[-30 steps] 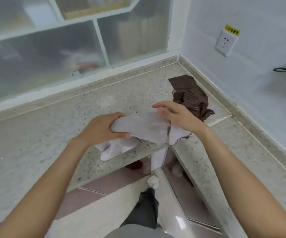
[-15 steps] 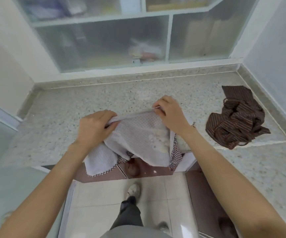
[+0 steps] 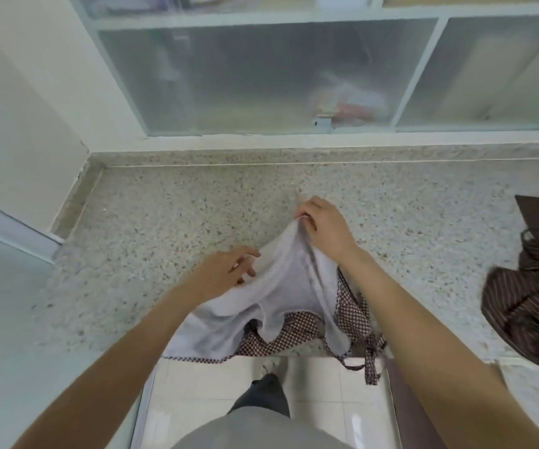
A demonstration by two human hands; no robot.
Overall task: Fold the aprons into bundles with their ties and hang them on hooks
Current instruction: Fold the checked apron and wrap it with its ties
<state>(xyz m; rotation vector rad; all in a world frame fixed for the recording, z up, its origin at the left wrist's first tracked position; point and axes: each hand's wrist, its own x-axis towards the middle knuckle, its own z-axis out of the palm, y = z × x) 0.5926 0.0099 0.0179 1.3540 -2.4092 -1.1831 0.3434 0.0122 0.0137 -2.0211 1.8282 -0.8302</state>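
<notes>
On the speckled counter (image 3: 171, 222) lies a pale apron (image 3: 281, 293), its near edge and checked tie (image 3: 370, 358) hanging over the front; far right sits a brown striped apron (image 3: 530, 306); the right hand (image 3: 326, 225) pinches the pale apron's far edge, lifting it; the left hand (image 3: 226, 270) touches the cloth with loosely spread fingers.

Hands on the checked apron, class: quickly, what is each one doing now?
Left hand: fingers loose, touching the checked apron, not gripping.
Right hand: pinching the apron's top edge.
</notes>
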